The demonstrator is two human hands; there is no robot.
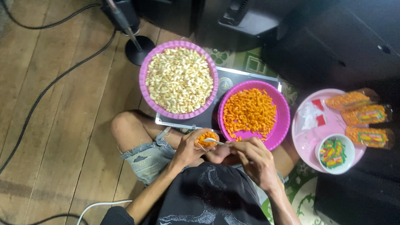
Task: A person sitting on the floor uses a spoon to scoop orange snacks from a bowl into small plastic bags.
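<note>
Above the lap, a small clear bag (207,138) partly filled with orange snacks is gripped in the left hand (189,149), whose fingers are curled closed around its sides, with the mouth held open upward. A spoon (213,142) is pinched in the bent fingers of the right hand (254,160), and its bowl is laid over the bag's mouth. Just beyond the bag, the near rim of a magenta tray (283,121) of orange snacks is found, almost touching the right hand's knuckles. A purple tray (143,79) of pale snacks is set farther out to the left, and both trays are rested on a dark flat case (233,77). To the right, a pink tray (302,143) is seen, carrying filled packets (368,136) and a white bowl (349,156) of small wrappers; its edge lies near the magenta tray's rim. Open wooden floor (62,125), crossed by black cables (46,89), is left on the left side, beside the bare knee (125,127).
</note>
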